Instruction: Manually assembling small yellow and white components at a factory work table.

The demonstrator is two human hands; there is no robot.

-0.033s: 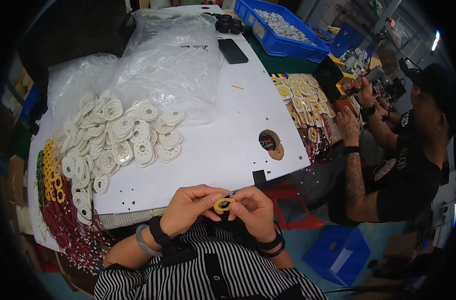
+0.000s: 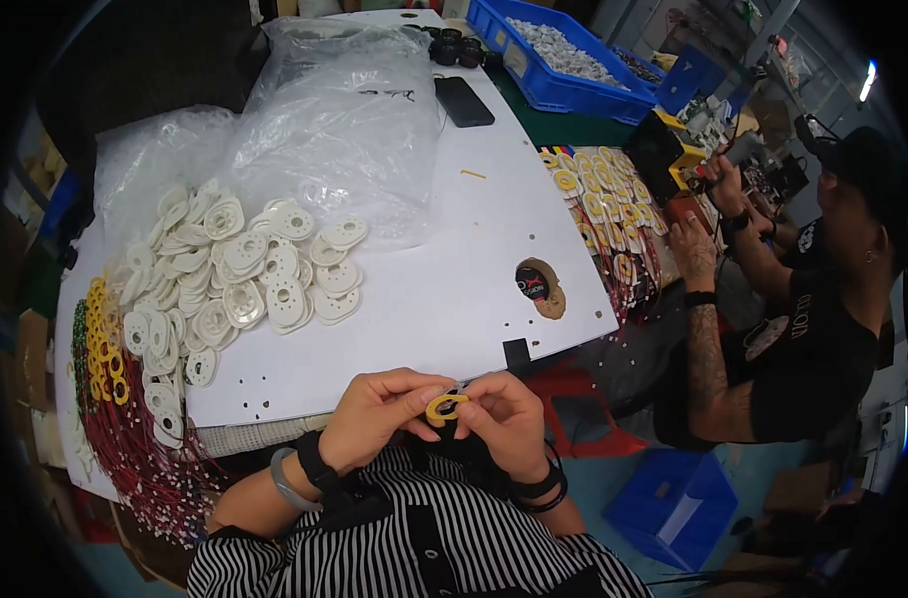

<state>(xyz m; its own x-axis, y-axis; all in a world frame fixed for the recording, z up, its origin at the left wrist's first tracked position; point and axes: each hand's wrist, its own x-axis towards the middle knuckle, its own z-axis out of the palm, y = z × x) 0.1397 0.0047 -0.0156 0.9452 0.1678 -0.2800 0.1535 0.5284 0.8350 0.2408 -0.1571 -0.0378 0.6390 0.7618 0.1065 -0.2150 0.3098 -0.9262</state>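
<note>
A small yellow ring is pinched between my two hands in front of my striped shirt, just off the table's near edge. My left hand grips its left side between thumb and fingers. On the opposite side, the thumb and fingertips of my right hand close on it. Something dark or greyish shows in and behind the ring, too small to make out. On the table to the left lies a heap of white plastic discs with holes. More yellow rings with red wires lie at the left edge.
Clear plastic bags cover the back of the white table, beside a black phone. A blue crate stands beyond. On the right a co-worker works near rows of yellow-and-white parts. A blue bin sits on the floor.
</note>
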